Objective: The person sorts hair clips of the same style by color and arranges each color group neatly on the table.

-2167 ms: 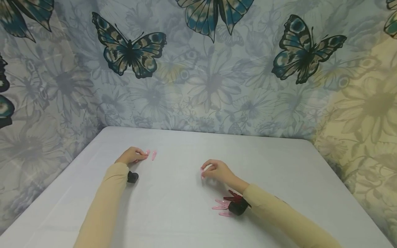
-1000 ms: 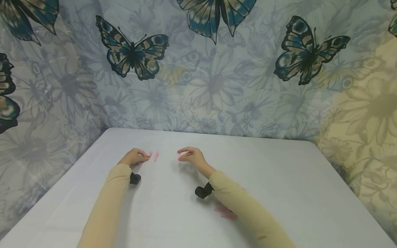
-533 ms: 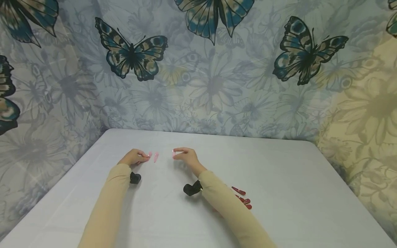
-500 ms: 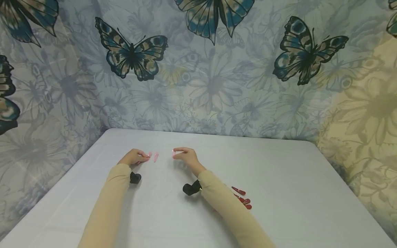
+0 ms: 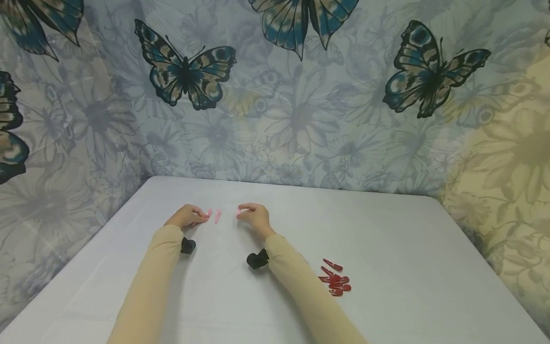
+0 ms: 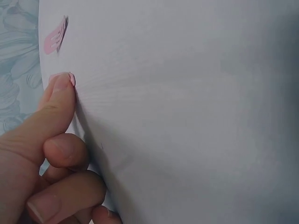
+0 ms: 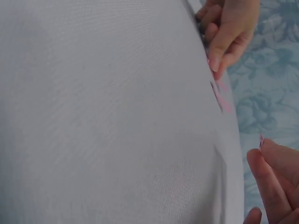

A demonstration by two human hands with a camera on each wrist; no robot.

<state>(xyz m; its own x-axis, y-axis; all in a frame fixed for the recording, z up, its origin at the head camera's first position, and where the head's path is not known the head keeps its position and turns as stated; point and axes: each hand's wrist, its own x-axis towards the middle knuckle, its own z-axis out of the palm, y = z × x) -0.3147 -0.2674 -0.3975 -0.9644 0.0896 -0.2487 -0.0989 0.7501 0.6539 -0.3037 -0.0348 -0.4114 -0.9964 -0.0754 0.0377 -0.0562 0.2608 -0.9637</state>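
With thumb and index finger, my left hand [image 5: 185, 216] pinches a pink snap hair clip [image 6: 71, 78] at the tabletop; the thumb covers most of it in the left wrist view. Just to its right lies a second pink hair clip [image 5: 217, 217], seen apart from the fingers in the left wrist view too. My right hand [image 5: 258, 220] holds another pink hair clip [image 5: 238, 210] between thumb and fingertips, a short way right of that pair. In the right wrist view only a narrow edge of this held clip [image 7: 261, 140] shows.
A loose heap of red snap hair clips [image 5: 337, 282] lies right of my right sleeve [image 5: 301, 282]. Black wrist cameras [image 5: 258, 259] hang below both wrists. The white table [image 5: 408, 248] meets a butterfly-patterned wall covering [image 5: 296, 119] at its far edge.
My right hand has carried its pink clip leftward and farther back, slowing near the two clips. The red heap has come out from behind the arm, which now hides the pink clips there.
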